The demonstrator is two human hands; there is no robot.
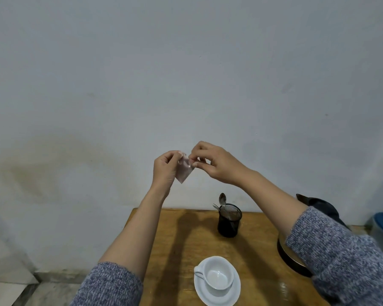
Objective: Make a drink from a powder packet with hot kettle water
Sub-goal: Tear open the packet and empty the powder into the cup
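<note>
Packet [184, 171] sat up in the air between our two hands, well above the table [177, 239]. Our left hand [166, 171] pinched one side of it. Our right hand [217, 164] pinched its top edge, with the fingers close together. It hung tilted, one corner pointing down. We think we were about to tear it open.

The cup [217, 276] stood empty on its saucer [217, 294], low down and a bit to the right of the packet, nearer our right arm. So the powder would have to come down and toward us. The kettle [296, 259] sat at the right, mostly hidden by our sleeve.

We could not read any words on the packet; it was too small and blurry.
</note>
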